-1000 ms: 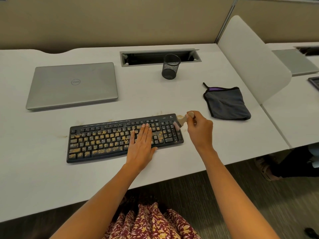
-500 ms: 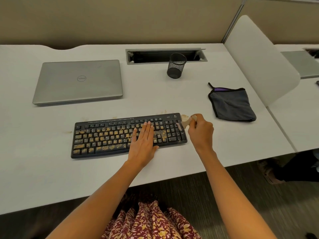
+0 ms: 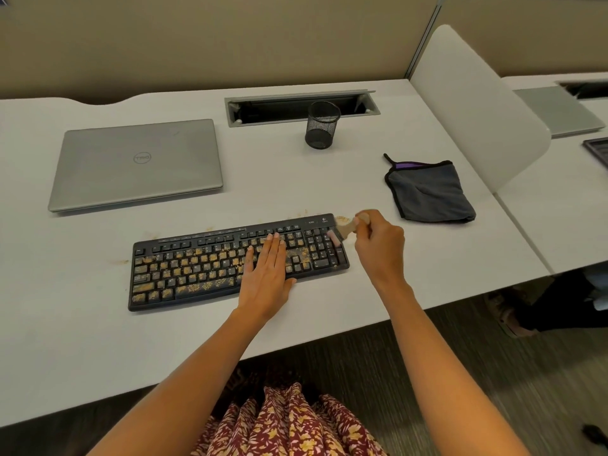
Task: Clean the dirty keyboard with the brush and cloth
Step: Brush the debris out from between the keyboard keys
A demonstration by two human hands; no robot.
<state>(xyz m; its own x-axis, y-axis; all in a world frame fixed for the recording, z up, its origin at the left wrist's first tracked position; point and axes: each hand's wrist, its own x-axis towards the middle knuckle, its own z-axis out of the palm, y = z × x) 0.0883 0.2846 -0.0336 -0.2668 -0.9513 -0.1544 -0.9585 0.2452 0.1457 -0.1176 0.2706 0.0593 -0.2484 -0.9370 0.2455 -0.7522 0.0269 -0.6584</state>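
Your keyboard [image 3: 204, 268] lies flat on the white desk [image 3: 98, 340], its long side running slightly uphill to the right, and yellowish-brown crumbs [image 3: 197, 286] cover most of the keys in its left and middle sections. Your left hand [image 3: 266, 274] rests palm-down on the keys just right of the keyboard's centre; the fingers are straight and pressed together, pointing away from you, and the thumb sits apart at the keyboard's near edge. Your right hand [image 3: 378, 245] is just off the keyboard's right end, fingers curled round the pale wooden handle of the brush [image 3: 345, 229], thumb and forefinger pinching it near the top. The brush slants down to the left, its bristle end meeting the number pad at the keyboard's far right corner; this area is blurred, so the exact key contact cannot be told. A small heap of crumbs [image 3: 342, 219] lies on the desk just beyond that same corner, and a faint brownish smear [image 3: 123, 261] marks the desk just left of the keyboard. The cloth [image 3: 427, 192], grey with black edging and a purple strip, lies folded beyond and to the right of the keyboard, untouched by either hand. A closed silver laptop [image 3: 138, 162] lies beyond the keyboard's left half. A black mesh pen cup [image 3: 321, 125] stands well beyond its right half.
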